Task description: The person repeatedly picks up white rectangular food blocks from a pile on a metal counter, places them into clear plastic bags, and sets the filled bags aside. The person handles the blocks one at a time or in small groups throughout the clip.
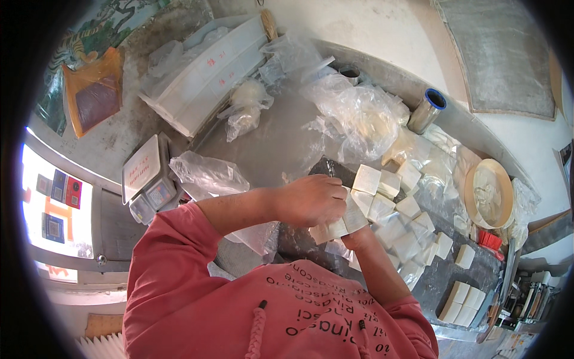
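Pale square blocks, seemingly dough pieces or wrapped cakes, are gathered between my hands at the table's near edge. My left hand lies over them from above, fingers curled at their edge; its grip is hidden behind its back. Below and to the right, my right hand supports the blocks from underneath, mostly covered by them. More pale blocks stand right beside my hands, and others under clear plastic film spread to the right. A dark slab lies just beyond my left hand.
A digital scale and clear plastic bags are at left. White crates, bagged material and a metal cylinder stand farther back. A round sieve, red brush and stacked blocks are at right.
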A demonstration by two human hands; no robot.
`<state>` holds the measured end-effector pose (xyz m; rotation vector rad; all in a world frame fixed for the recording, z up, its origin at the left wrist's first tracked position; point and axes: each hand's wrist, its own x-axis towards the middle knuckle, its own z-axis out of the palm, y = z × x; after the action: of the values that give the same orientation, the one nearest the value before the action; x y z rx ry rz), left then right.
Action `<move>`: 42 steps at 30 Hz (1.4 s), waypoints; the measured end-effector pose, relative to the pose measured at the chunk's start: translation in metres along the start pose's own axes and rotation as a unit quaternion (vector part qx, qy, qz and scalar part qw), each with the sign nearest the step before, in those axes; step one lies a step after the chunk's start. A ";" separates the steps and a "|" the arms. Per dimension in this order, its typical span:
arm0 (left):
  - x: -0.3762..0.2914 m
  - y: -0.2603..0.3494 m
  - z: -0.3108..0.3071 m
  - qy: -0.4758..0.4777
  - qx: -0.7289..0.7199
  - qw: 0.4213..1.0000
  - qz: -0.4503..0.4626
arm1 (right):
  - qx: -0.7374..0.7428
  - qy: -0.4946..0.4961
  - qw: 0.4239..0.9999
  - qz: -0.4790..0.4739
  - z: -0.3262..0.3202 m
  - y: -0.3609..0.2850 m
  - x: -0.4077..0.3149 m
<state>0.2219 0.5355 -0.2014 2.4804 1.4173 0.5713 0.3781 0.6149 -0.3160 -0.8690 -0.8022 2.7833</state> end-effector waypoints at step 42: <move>0.014 0.005 0.014 0.055 -0.052 0.987 -0.140 | 0.113 -0.141 0.983 0.012 -0.025 -0.006 0.006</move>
<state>0.2386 0.5450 -0.2094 2.1491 1.6923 0.7106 0.3866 0.6327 -0.3330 -0.4571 -0.4941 2.9830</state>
